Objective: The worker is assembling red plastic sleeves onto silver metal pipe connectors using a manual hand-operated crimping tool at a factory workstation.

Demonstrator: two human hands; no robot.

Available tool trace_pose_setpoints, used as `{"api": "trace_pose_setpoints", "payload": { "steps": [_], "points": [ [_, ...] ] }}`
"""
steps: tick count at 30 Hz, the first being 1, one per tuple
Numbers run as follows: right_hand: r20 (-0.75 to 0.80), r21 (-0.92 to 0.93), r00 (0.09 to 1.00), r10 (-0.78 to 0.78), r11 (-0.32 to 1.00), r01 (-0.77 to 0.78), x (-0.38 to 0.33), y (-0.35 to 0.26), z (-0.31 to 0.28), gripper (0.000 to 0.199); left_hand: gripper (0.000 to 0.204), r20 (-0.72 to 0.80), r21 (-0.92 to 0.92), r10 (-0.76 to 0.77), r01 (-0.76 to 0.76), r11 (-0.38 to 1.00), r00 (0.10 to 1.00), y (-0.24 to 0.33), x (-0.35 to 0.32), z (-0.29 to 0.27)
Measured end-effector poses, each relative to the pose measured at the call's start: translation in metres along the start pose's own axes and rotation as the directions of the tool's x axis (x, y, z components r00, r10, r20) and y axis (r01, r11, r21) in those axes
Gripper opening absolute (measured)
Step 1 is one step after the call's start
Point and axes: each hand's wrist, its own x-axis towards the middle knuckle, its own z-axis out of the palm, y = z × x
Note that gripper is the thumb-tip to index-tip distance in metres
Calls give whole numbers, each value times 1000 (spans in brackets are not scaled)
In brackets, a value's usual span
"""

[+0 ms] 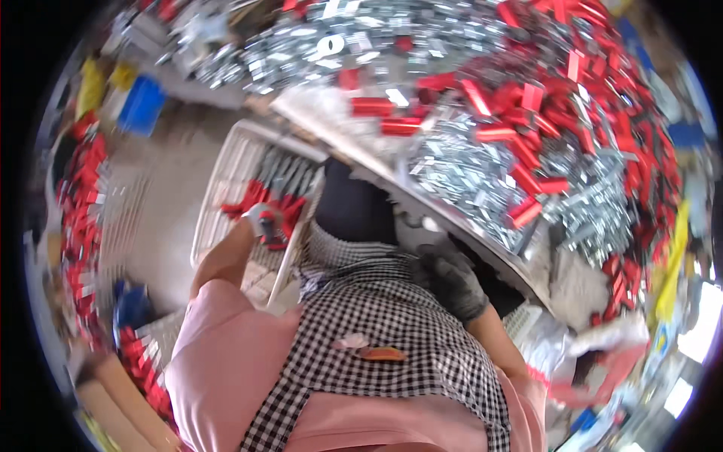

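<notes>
My left hand (263, 219), in a pale glove, reaches into a white plastic basket (205, 203) at the left. It is over a cluster of red-handled metal tools (292, 213), their grey metal ends pointing away from me. Motion blur hides its fingers, and I cannot tell whether it grips one of them. My right hand (449, 280), in a dark grey glove, hovers at the right side of my lap near the worktable's edge. Its blurred fingers look loosely stretched, with nothing visible in them.
The worktable (331, 124) ahead carries a heap of silvery metal parts (467, 162) and many red tubular pieces (520, 135). Left on the floor are a blue container (141, 104) and a long pile of red pieces (81, 196). A red-and-white sack (602, 369) stands at the right.
</notes>
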Motion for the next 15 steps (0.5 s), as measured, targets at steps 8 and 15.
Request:
{"api": "trace_pose_setpoints", "payload": {
  "steps": [8, 15],
  "points": [
    [-92, -50, 995, -42, 998, 38, -10, -6, 6, 41, 47, -132, 607, -670, 594, 528, 731, -69, 31, -85],
    [-70, -448, 985, -158, 887, 110, -39, -46, 19, 37, 38, -106, 106, -473, 483, 869, 875, 147, 118, -54]
  ]
}}
